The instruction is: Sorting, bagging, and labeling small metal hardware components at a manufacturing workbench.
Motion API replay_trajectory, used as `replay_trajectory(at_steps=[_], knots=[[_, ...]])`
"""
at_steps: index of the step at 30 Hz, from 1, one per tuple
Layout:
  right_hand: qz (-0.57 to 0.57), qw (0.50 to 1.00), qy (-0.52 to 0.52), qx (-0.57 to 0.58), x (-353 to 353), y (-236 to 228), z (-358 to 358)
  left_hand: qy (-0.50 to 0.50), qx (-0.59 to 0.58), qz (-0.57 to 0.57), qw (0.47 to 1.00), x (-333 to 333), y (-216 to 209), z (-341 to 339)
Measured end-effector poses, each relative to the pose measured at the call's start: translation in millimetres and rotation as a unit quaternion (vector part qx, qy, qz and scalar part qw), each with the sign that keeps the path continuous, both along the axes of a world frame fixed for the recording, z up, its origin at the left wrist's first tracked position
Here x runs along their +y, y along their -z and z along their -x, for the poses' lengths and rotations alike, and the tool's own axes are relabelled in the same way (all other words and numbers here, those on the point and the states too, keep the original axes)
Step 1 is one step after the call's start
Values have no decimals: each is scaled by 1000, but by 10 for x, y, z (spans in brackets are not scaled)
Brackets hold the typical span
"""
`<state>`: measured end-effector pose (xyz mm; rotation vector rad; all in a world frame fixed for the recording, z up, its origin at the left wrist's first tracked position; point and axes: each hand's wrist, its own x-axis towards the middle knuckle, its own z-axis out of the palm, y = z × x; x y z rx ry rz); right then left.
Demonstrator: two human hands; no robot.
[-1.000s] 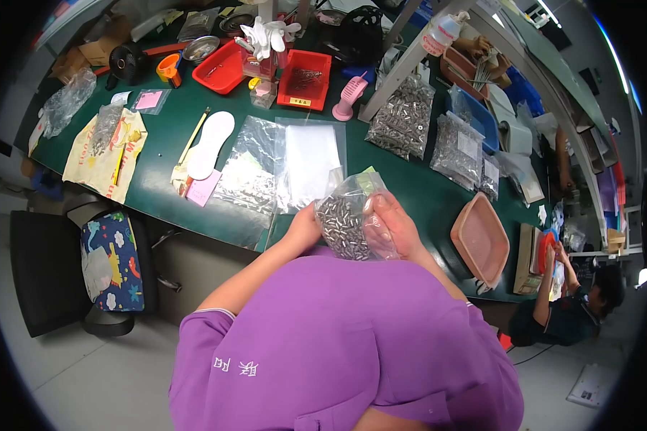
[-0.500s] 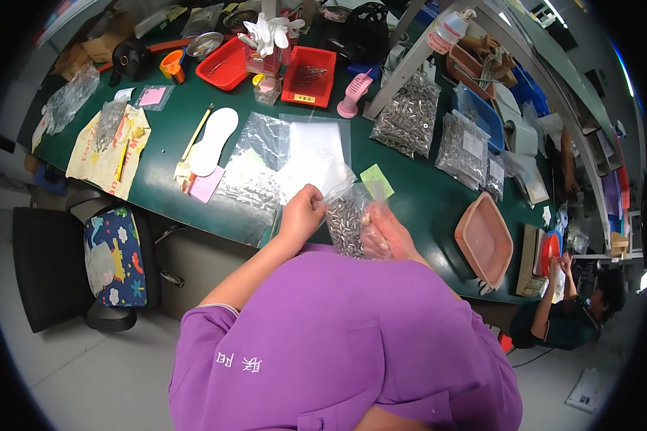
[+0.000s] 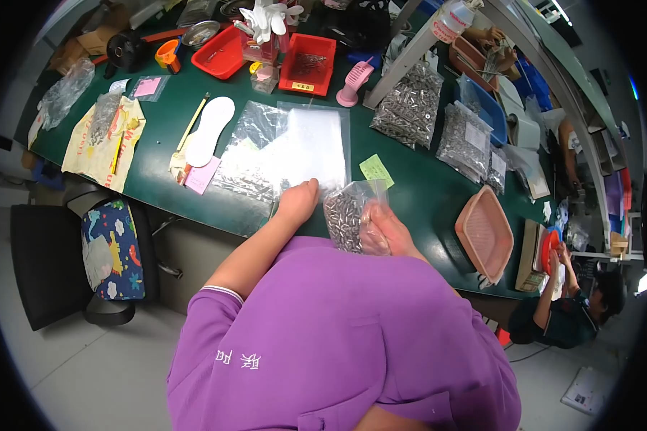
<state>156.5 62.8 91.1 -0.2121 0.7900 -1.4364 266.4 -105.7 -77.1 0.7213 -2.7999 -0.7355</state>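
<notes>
My right hand (image 3: 388, 228) grips the side of a clear plastic bag (image 3: 343, 221) filled with small silvery metal pieces, close in front of my body. Its thumb presses on the plastic. To the left of that bag is my left hand (image 3: 299, 202), fingers curled together at the lower edge of some white sheet-like plastic (image 3: 315, 147). Whatever its fingertips may pinch is hidden. Beside the white plastic lies a flat clear bag (image 3: 255, 136). A green paper slip (image 3: 376, 171) rests on the table just beyond the filled bag.
A pink tray (image 3: 484, 235) sits to the right. Large bags of metal pieces (image 3: 408, 106) stand by a metal post (image 3: 402, 57). Red bins (image 3: 306, 65), a white insole (image 3: 212, 129) and a pink slip (image 3: 203, 176) lie farther off. A co-worker (image 3: 575, 316) sits at the far right.
My left hand has drawn away from the filled bag's top edge, leaving a gap between them. The right hand keeps its grip, and the bag's top looks less stretched.
</notes>
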Motion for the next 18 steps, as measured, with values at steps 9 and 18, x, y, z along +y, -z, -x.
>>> replay_trajectory(at_steps=[9,18], knots=[[13,999,-23,-42,16,202,59,-55,167,-216,960,254,-234,192],[-68,990,43,-112,32,601,189,-36,228,-287,930,247,-432,-36]])
